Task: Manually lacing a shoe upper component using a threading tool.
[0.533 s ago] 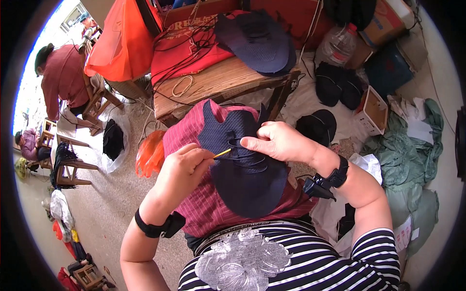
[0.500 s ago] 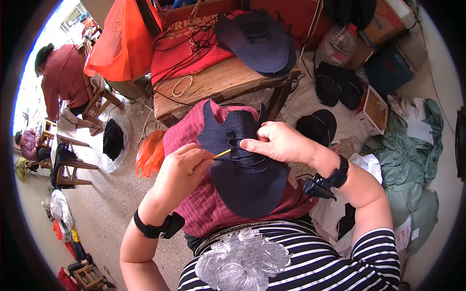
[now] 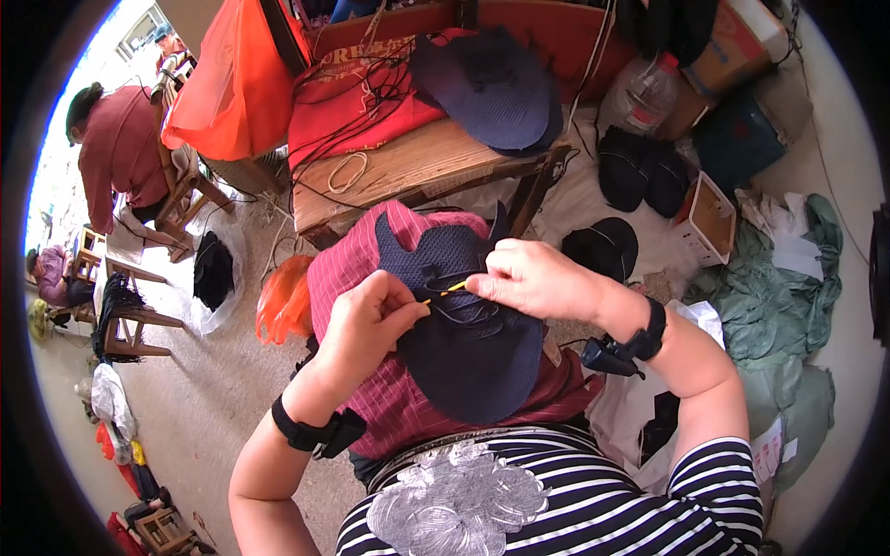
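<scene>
A navy mesh shoe upper (image 3: 471,375) lies spread over the maroon striped cloth on my lap. Dark lace (image 3: 477,320) runs in loose loops across its middle. My left hand (image 3: 363,320) is closed in a pinch at the left of the lacing, on one end of a thin yellow stick (image 3: 452,289). From the right, my right hand (image 3: 547,281) pinches the stick's other end between thumb and finger. A short stretch of the stick between the hands is hidden, seemingly under the upper or lace.
Ahead stands a wooden bench (image 3: 408,171) bearing a red cloth, cords and stacked navy uppers (image 3: 491,88). An orange bag (image 3: 227,88) hangs at left. Dark shoe pieces (image 3: 601,248), a white basket (image 3: 709,218) and green sacking (image 3: 774,287) lie right. Other people sit far left.
The yellow stick, earlier held only by my left hand, now has my right fingers on its far end. My left hand has shifted slightly right, toward the lacing.
</scene>
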`<move>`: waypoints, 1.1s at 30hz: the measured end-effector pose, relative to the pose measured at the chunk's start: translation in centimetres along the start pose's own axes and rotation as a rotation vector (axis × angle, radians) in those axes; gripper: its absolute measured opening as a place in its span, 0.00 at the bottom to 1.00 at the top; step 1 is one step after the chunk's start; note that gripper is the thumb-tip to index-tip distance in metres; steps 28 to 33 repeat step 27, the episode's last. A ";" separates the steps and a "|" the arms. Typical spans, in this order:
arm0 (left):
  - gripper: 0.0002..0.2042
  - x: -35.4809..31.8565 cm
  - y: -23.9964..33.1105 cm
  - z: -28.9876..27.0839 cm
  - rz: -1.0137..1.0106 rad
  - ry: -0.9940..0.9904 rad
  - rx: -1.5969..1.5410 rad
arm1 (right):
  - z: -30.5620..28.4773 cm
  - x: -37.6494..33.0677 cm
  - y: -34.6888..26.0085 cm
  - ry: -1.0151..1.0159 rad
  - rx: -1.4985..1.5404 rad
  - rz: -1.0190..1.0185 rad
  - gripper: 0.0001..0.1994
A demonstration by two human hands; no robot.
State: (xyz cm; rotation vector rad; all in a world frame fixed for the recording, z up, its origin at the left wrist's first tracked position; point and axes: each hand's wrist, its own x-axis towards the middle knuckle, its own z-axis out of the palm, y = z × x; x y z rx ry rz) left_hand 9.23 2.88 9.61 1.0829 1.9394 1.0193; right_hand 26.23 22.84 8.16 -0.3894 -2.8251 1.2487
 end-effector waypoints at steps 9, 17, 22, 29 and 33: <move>0.06 1.6 -0.1 0.8 0.024 -0.096 -0.154 | -1.7 1.7 -0.3 -0.126 -0.041 -0.245 0.23; 0.11 1.6 -1.6 0.8 -0.016 -0.185 -0.338 | -0.6 0.4 2.0 -0.123 0.795 -0.006 0.19; 0.11 1.5 -2.3 1.1 0.002 -0.194 -0.430 | 1.1 0.7 1.5 0.028 0.790 -0.132 0.20; 0.12 1.5 -3.3 1.5 0.011 -0.179 -0.456 | 0.9 1.1 0.9 0.027 0.783 -0.070 0.20; 0.12 1.5 -3.3 1.5 0.011 -0.179 -0.456 | 0.9 1.1 0.9 0.027 0.783 -0.070 0.20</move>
